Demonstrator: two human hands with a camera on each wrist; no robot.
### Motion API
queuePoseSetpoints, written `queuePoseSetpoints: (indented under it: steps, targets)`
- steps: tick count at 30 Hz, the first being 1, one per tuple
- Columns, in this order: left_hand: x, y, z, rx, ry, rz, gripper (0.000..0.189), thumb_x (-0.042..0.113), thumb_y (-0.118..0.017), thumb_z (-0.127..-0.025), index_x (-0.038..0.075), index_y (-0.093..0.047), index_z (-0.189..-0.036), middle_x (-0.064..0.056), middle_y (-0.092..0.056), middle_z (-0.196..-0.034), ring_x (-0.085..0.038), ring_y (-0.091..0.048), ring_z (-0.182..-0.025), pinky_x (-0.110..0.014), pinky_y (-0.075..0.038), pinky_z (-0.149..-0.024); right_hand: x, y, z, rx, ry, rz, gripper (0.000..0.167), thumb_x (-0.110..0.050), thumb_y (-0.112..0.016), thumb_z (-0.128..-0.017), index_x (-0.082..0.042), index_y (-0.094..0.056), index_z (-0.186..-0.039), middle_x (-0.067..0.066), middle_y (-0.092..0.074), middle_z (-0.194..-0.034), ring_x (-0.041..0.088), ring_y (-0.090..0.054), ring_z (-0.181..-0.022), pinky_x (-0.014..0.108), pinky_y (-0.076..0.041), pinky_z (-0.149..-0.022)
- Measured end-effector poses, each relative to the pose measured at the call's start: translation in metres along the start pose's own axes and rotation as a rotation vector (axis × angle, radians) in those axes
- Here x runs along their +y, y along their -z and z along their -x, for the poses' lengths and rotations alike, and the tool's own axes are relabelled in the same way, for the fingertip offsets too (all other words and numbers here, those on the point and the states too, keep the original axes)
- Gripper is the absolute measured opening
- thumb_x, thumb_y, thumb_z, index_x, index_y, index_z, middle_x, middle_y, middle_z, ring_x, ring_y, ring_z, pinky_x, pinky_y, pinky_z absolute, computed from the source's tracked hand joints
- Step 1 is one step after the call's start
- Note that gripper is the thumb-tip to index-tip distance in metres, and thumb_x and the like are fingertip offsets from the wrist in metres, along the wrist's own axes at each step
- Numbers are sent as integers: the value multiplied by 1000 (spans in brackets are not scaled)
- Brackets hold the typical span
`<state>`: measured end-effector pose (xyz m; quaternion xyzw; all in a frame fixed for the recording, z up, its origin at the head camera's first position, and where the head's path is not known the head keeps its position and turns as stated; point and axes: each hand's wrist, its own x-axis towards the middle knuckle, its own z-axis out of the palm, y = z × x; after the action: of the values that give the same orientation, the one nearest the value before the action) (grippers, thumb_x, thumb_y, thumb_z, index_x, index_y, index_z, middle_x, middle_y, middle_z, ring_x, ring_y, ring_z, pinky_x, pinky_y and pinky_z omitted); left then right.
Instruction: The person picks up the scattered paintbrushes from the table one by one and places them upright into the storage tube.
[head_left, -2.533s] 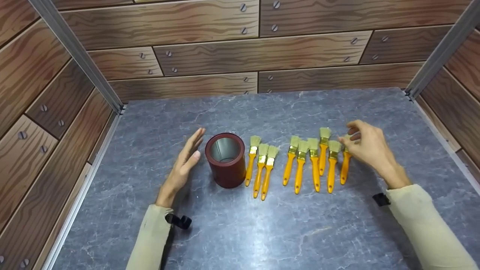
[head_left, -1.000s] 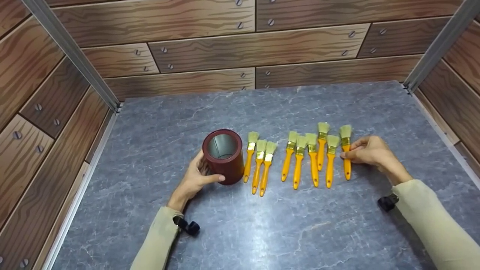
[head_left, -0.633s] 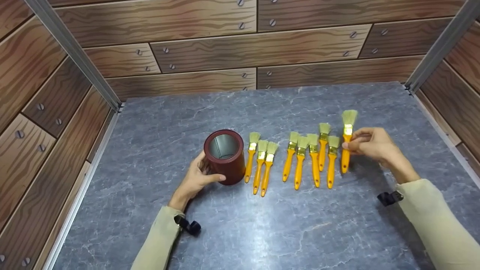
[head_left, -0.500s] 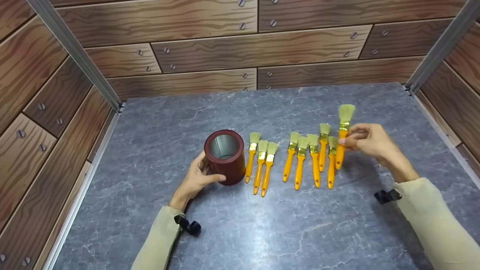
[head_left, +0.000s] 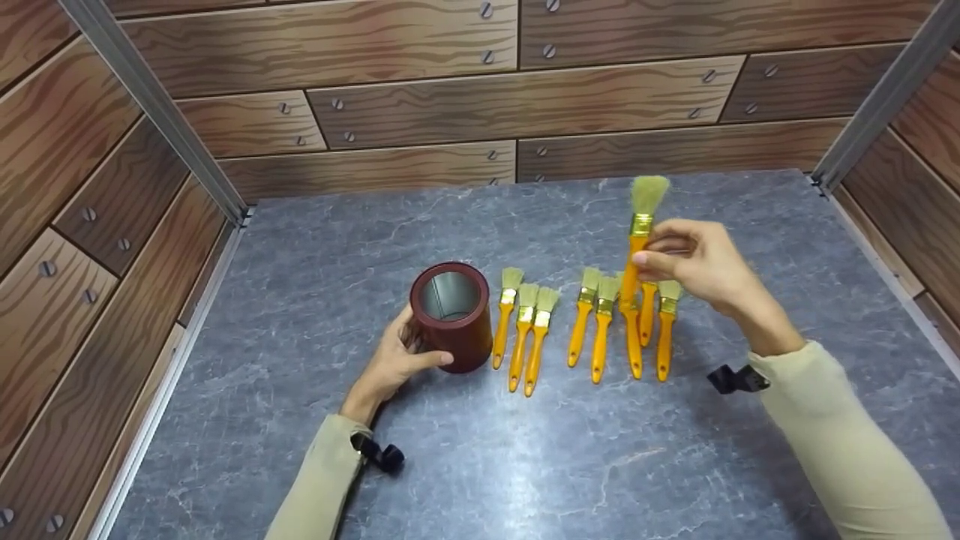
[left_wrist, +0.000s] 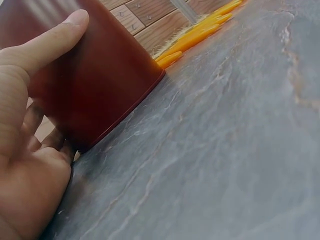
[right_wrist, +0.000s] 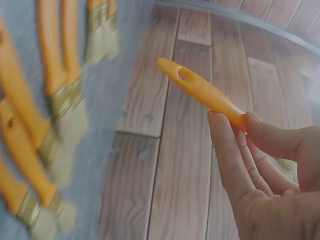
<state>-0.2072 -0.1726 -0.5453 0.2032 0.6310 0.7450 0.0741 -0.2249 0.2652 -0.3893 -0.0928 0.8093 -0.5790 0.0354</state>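
Observation:
A dark red cylindrical cup [head_left: 459, 341] stands upright on the table, its open top showing a bare grey inside. My left hand [head_left: 390, 361] holds it from the left side, thumb across the front; its other fingers are partly hidden behind the cup. My right hand [head_left: 701, 262] pinches a paintbrush [head_left: 636, 247] by its orange handle, bristles up, raised above the table. In the right wrist view the handle [right_wrist: 200, 92] of this paintbrush sticks out past the fingertips. Under it lies a row of several more paintbrushes [head_left: 602, 330], partly covered by the held one.
Three paintbrushes [head_left: 520, 337] lie close together just right of the cup. The grey marbled table [head_left: 480, 465] is enclosed by wood-patterned walls [head_left: 420, 112] with metal corner posts [head_left: 161, 112] at the back.
My left hand has closed round the cup. My right hand has picked up the rightmost paintbrush, raised it and carried it left over the others.

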Motion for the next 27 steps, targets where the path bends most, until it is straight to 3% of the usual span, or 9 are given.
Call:
queuePoseSetpoints:
  steps: [9, 13, 18, 27]
  targets:
    - [1, 2, -1, -18, 13, -50, 108, 4, -93, -82, 8, -30, -169, -14, -46, -166, -27, -36, -159, -43, -26, -135, -29, -35, -11, -35, 58, -99, 29, 1, -75, -98, 14, -66, -122, 7, -79, -101, 20, -80, -86, 40, -68, -85]
    - [1, 2, -1, -20, 9, -63, 108, 6, -94, -81, 9, -30, -169, -14, -46, -166, -26, -37, -159, -46, -26, -135, -42, -51, -16, -53, 95, -99, 28, 0, -76, -97, 12, -67, -121, 13, -79, -104, 21, -80, -87, 40, -68, -85]
    - [1, 0, -2, -15, 3, -68, 109, 3, -95, -79, 13, -34, -168, -12, -48, -165, -27, -38, -158, -41, -29, -134, -53, -69, -22, -68, 132, -108, 24, 1, -76, -98, 10, -69, -119, 24, -76, -109, 24, -80, -88, 41, -68, -85]
    - [1, 0, -3, -5, 7, -81, 109, 2, -96, -78, 14, -35, -168, -10, -49, -165, -25, -38, -158, -43, -28, -134, -72, -105, -33, -105, 196, -159, 21, 5, -73, -98, 9, -71, -119, 24, -76, -108, 25, -80, -90, 41, -68, -85]
